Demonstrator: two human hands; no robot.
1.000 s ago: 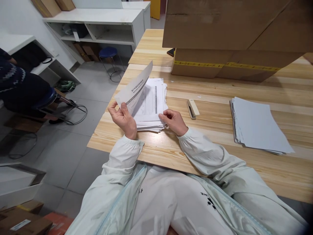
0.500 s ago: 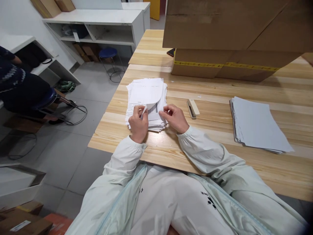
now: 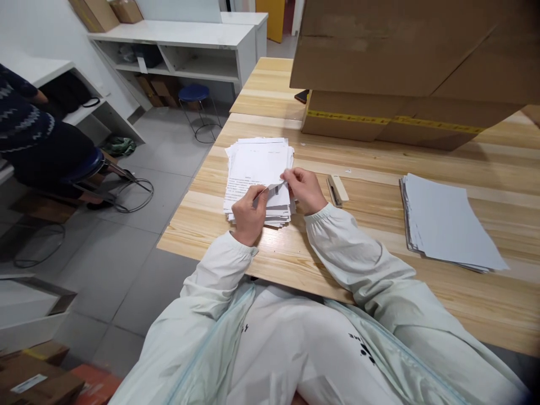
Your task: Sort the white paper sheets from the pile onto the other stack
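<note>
A stack of printed paper (image 3: pixel 257 160) lies in front of me near the table's left edge, its sheets unevenly aligned. My left hand (image 3: pixel 250 215) pinches the near edge of the top sheet, which is lifted off the pile. At the sheet's near right corner, my right hand (image 3: pixel 304 188) has thumb and forefinger closed on the paper. The lifted edge slants between both hands, with lower sheets showing beneath. Just right of my right hand rests a cream stapler (image 3: pixel 338 189), which neither hand touches.
A second stack of paper (image 3: pixel 455 225) lies on the wooden table (image 3: pixel 363 242) to the right. Large cardboard boxes (image 3: pixel 405 56) stand at the back, a dark phone-like object (image 3: pixel 301 97) beside them. On the left a person (image 3: pixel 34 129) sits on a stool; another blue stool (image 3: pixel 194 93) stands behind.
The top sheet's curled-up near edge has come down lower. My right hand has moved up to the sheet's corner and closed on it; my left hand keeps its pinch. The view has shifted slightly.
</note>
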